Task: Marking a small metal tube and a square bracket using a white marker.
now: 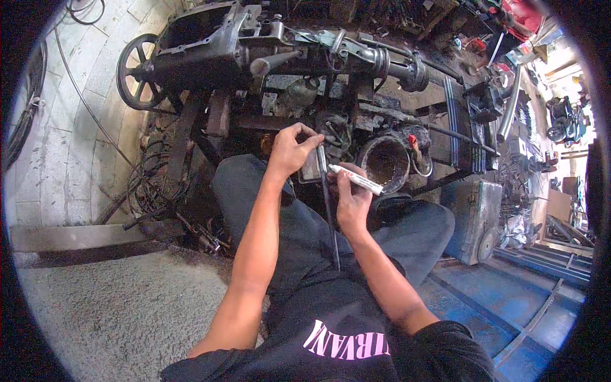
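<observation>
A long, thin dark metal bar [331, 219] runs from between my hands down toward my lap. The fingers of my left hand [291, 151] are closed on its far, lighter end, the thumb and forefinger pinching it. My right hand [354, 205] grips a white marker [360, 181] with its tip pointing left, right beside the bar. Whether that tip touches the bar is too small to tell. Both hands are held above my lap, between my spread knees.
A greasy machine [210, 67] with a spoked wheel [126, 73] stretches across the far side. Just right of my hands sits a round, open metal pipe [385, 162]. A worn grey-blue case [472, 219] stands at the right, near blue metal panels [471, 299]. Tangled cables [156, 169] lie at left.
</observation>
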{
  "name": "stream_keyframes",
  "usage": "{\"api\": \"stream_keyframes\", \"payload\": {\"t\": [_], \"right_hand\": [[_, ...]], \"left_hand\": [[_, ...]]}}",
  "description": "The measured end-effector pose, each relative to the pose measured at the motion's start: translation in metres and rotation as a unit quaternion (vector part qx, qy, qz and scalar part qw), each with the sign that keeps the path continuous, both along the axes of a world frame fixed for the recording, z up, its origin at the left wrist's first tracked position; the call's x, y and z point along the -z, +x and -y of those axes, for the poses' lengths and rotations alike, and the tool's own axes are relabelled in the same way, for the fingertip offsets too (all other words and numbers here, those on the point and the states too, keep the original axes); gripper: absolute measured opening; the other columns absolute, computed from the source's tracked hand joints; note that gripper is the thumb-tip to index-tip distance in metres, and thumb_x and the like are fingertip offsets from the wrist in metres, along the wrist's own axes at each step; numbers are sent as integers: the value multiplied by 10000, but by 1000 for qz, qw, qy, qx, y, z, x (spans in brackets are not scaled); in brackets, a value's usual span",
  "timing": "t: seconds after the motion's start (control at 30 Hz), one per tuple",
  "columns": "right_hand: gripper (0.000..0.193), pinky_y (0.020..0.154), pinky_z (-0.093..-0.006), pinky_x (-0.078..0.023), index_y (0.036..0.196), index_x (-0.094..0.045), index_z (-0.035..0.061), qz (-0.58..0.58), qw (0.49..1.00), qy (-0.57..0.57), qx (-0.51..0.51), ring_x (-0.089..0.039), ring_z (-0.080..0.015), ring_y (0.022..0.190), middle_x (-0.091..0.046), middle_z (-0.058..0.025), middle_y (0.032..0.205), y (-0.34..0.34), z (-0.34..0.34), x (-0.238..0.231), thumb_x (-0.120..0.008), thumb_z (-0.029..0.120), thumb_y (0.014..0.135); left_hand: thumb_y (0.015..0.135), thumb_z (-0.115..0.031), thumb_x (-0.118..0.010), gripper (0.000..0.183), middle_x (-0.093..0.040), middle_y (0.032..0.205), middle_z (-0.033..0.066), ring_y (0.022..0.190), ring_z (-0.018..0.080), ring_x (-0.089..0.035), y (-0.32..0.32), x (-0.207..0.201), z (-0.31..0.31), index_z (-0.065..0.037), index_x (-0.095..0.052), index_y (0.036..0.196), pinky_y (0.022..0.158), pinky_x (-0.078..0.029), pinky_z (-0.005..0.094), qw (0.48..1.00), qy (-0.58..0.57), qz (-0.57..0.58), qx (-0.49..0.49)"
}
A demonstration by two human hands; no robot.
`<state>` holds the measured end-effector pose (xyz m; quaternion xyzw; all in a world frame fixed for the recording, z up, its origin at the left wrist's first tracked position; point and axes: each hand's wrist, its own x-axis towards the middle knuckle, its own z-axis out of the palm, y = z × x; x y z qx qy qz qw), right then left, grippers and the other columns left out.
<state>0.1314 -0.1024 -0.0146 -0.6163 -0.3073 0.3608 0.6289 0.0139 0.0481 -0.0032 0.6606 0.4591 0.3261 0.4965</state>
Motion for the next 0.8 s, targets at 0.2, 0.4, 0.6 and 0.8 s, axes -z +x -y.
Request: {"api": "stream_keyframes", "payload": {"t": [0.2,0.4,0.6,0.8], "right_hand": [[149,790,-250,-495,1103,-668,2,-20,1000,6,7,-596,-82,878,-688,-29,979,-6,-5,-8,-678,97,988],[140,799,-250,-494,1080,-681,3,-7,1000,-9,9,-601,-82,885,-691,-25,959,-5,-7,-12,-686,99,979],[144,799,-251,-499,1089,-677,-5,9,999,-32,3,-608,-87,874,-694,-25,956,-3,-7,-9,-683,91,981],[137,801,-250,-504,1110,-670,-6,-61,998,-14,19,-611,-88,877,-695,-35,959,-4,-8,-14,-659,67,995]], "left_hand": [[858,-219,-805,256,-722,774,79,707,122,-631,1,0,1,23,-724,879,664,-501,311,1000,18,17,-2],[861,-210,-799,245,-723,767,73,690,110,-626,2,0,2,24,-729,875,649,-497,298,1000,18,21,-8],[873,-188,-786,226,-727,776,69,693,99,-625,2,2,3,30,-731,884,644,-491,286,999,1,46,-8],[885,-145,-769,180,-735,798,66,719,93,-638,0,-2,3,31,-739,905,655,-492,271,999,-18,48,-5]]}}
